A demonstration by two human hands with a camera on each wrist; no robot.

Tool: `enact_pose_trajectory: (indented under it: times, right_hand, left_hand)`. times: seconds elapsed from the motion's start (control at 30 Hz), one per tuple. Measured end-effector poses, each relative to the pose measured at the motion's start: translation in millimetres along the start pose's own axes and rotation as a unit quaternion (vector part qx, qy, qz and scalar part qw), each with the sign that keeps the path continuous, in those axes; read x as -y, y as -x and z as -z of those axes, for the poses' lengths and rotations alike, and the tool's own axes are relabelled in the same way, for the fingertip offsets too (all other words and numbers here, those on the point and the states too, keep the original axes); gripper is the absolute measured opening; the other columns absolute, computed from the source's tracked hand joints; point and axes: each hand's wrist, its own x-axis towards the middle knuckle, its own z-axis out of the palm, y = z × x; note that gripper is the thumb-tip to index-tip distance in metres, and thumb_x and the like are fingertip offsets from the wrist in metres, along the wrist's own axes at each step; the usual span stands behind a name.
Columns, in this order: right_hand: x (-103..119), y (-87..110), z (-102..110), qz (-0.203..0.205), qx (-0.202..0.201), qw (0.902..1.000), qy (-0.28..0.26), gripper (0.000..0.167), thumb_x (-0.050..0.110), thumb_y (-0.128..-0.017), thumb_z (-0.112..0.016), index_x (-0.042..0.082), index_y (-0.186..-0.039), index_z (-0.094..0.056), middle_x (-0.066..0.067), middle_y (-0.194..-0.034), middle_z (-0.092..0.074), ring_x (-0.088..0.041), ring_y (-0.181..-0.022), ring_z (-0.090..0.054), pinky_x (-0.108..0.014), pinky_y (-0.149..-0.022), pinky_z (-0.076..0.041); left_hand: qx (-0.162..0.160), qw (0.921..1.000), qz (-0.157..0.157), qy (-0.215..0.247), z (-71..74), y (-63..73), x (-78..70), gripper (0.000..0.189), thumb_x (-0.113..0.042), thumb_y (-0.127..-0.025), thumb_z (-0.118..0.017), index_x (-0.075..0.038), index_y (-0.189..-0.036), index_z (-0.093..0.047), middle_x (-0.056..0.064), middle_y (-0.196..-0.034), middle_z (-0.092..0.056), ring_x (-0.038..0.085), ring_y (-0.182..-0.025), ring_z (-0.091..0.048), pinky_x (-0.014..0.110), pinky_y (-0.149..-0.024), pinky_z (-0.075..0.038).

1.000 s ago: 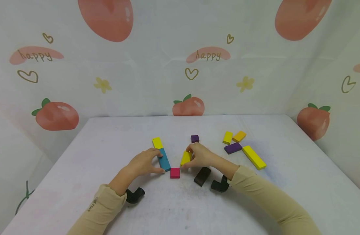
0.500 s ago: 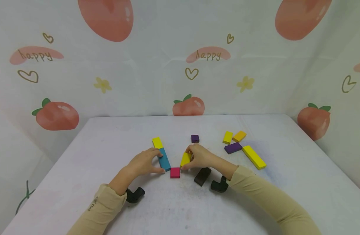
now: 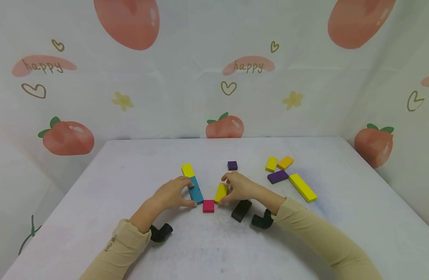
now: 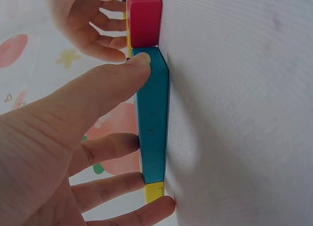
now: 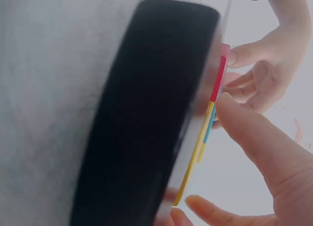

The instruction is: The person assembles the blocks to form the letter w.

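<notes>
My left hand (image 3: 170,193) lies along the left side of a blue block (image 3: 197,191), the thumb at its near end and the other fingers fairly straight. A small yellow block (image 3: 187,170) adjoins the blue block's far end, and a red square block (image 3: 208,206) sits at its near end. Over a yellow block (image 3: 221,193) slanting away from the red one is my right hand (image 3: 240,186). Its thumb is by the near end, while the forefinger stands apart from the far end. In the left wrist view, the thumb presses against the blue block (image 4: 152,123).
A black block (image 3: 241,210) lies below my right hand and fills much of the right wrist view. Behind is a small purple block (image 3: 232,165). To the right are a long yellow block (image 3: 303,187), a purple block (image 3: 278,176), a yellow block (image 3: 271,164) and an orange block (image 3: 285,162).
The yellow block under my right hand has shifted slightly nearer, towards the red block. The right fingers have spread away from its far end. My left hand has stayed put.
</notes>
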Motion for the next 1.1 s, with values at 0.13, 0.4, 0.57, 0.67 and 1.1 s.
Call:
enact_pose_trajectory:
  times: [0.13, 0.4, 0.57, 0.67, 1.1]
  right_hand:
    - [-1.6, 1.8, -0.2, 0.006, 0.004, 1.0000, -0.005, 0.066, 0.028, -0.072, -0.080, 0.003, -0.125, -0.049, -0.017, -0.118, -0.054, -0.019, -0.092, -0.055, -0.030, -0.083, -0.055]
    - [-3.5, 0.7, -3.0, 0.020, -0.001, 0.9998, 0.002, 0.061, 0.025, -0.074, -0.079, 0.004, -0.122, -0.050, -0.016, -0.116, -0.055, -0.018, -0.089, -0.053, -0.029, -0.083, -0.053]
    - [-3.4, 0.7, -2.9, 0.021, -0.002, 0.9998, 0.003, 0.060, 0.024, -0.073, -0.080, 0.004, -0.121, -0.050, -0.016, -0.116, -0.055, -0.017, -0.088, -0.052, -0.028, -0.082, -0.052]
    - [-2.9, 1.2, -2.4, 0.022, -0.002, 0.9997, 0.004, 0.060, 0.024, -0.073, -0.079, 0.004, -0.121, -0.050, -0.016, -0.116, -0.055, -0.018, -0.089, -0.052, -0.028, -0.082, -0.052]
    - [-1.1, 2.4, -2.4, 0.020, -0.004, 0.9998, 0.006, 0.060, 0.025, -0.073, -0.079, 0.004, -0.121, -0.051, -0.016, -0.115, -0.055, -0.018, -0.089, -0.052, -0.028, -0.081, -0.052]
  left_hand:
    - [0.003, 1.0000, 0.002, 0.001, 0.6, -0.5, -0.6, 0.054, -0.036, -0.075, -0.076, -0.008, -0.118, -0.060, 0.015, -0.137, -0.050, 0.034, -0.128, -0.045, 0.051, -0.106, -0.039]
    - [0.004, 1.0000, 0.003, 0.002, 0.3, -0.7, 0.1, 0.054, -0.036, -0.075, -0.076, -0.009, -0.118, -0.060, 0.016, -0.137, -0.050, 0.034, -0.128, -0.045, 0.051, -0.105, -0.040]
    - [0.002, 1.0000, 0.000, 0.004, 0.5, -1.1, 0.0, 0.054, -0.036, -0.075, -0.076, -0.008, -0.118, -0.060, 0.015, -0.136, -0.050, 0.033, -0.128, -0.045, 0.050, -0.106, -0.039]
    - [0.001, 1.0000, -0.002, 0.004, 0.7, -1.1, 0.1, 0.054, -0.036, -0.075, -0.076, -0.008, -0.118, -0.060, 0.016, -0.136, -0.050, 0.034, -0.128, -0.045, 0.051, -0.106, -0.040]
    - [0.004, 1.0000, 0.002, -0.002, 1.1, 0.3, -0.9, 0.054, -0.036, -0.075, -0.076, -0.008, -0.118, -0.060, 0.016, -0.137, -0.049, 0.035, -0.128, -0.045, 0.053, -0.105, -0.040]
